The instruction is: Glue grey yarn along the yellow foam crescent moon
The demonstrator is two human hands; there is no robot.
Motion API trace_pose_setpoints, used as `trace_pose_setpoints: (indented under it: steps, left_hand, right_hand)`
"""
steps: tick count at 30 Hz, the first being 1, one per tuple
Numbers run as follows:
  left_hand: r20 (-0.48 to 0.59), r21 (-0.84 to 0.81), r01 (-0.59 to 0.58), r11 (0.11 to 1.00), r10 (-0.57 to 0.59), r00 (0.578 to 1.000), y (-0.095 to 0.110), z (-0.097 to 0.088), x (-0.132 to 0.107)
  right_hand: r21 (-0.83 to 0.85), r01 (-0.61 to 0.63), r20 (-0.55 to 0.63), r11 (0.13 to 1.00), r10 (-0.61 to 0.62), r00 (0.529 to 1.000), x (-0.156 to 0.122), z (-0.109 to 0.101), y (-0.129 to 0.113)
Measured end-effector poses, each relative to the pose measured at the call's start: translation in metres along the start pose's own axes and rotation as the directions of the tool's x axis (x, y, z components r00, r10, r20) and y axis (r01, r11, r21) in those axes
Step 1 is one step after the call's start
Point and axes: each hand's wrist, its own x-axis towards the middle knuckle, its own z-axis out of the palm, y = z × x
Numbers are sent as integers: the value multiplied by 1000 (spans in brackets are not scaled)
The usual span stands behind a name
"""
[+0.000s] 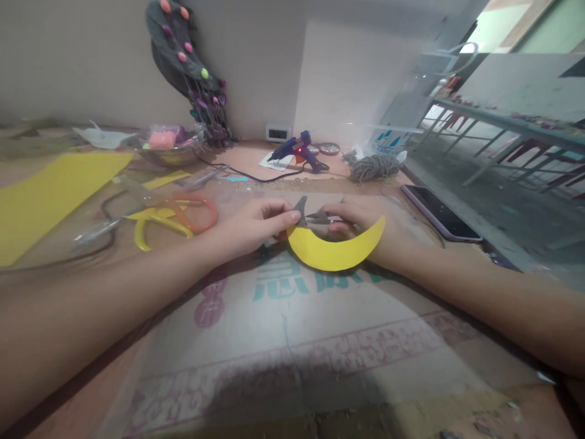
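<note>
My left hand [274, 219] pinches the left tip of a yellow crescent-shaped piece [336, 253] together with a small grey strip [302, 206], which sticks up past the thumb. The crescent curves downward and its right tip points up in front of my right wrist. My right hand [350, 216] is closed around small scissors [321, 217], their dark pointed blades directed left at the grey strip. Between blade tips and strip a narrow gap shows. The handles are mostly hidden by my fingers.
Orange-handled scissors [201, 213] and yellow-handled scissors [150, 228] lie left, near a yellow sheet [41, 189]. Behind are a glue gun [292, 149] with a red light, a bowl [171, 157], grey yarn [375, 167] and a decorated grey crescent [171, 49]. A phone [441, 213] lies right.
</note>
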Motion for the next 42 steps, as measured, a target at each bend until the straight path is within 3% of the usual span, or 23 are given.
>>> trace_pose_setpoints:
  steps: [7, 27, 34, 42]
  left_hand:
    - [4, 47, 25, 999, -25, 1000, 3, 0, -1]
    - [20, 69, 13, 998, -14, 1000, 1, 0, -1]
    - [14, 63, 13, 998, -14, 1000, 1, 0, -1]
    - [7, 63, 11, 998, -12, 1000, 0, 0, -1]
  right_hand:
    - [-138, 118, -68, 983, -129, 989, 1, -3, -5]
    - [-200, 120, -8, 972, -125, 992, 3, -9, -10]
    - [-109, 105, -95, 988, -116, 989, 1, -6, -7]
    - [-160, 111, -70, 981, -124, 990, 1, -5, -9]
